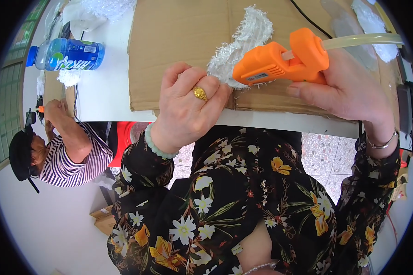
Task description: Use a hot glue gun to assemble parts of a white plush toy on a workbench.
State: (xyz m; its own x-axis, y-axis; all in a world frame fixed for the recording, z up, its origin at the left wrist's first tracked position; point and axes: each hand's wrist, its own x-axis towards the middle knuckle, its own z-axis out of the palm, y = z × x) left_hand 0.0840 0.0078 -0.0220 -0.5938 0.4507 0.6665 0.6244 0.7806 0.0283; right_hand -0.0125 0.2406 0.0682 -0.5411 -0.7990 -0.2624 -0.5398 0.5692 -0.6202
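My right hand [351, 89] grips an orange hot glue gun [280, 62], its nose pointing left. A long translucent glue stick [360, 41] runs out of the gun's back to the right. Under the gun's front lies a white piece of fabric [250, 34] with frayed, shaggy edges, curved and reaching away from me. My left hand [188, 105] is closed, with bent fingers pressed at the near left end of this fabric. The gun's tip is close to those fingers; whether it touches the fabric is hidden.
A brown cardboard sheet [170, 41] covers much of the white table [108, 87]. At the left lies a blue drink bottle [71, 54]. More white shaggy material [376, 34] sits at the far right, near a black cable [312, 18]. Another person [71, 151] works at the left.
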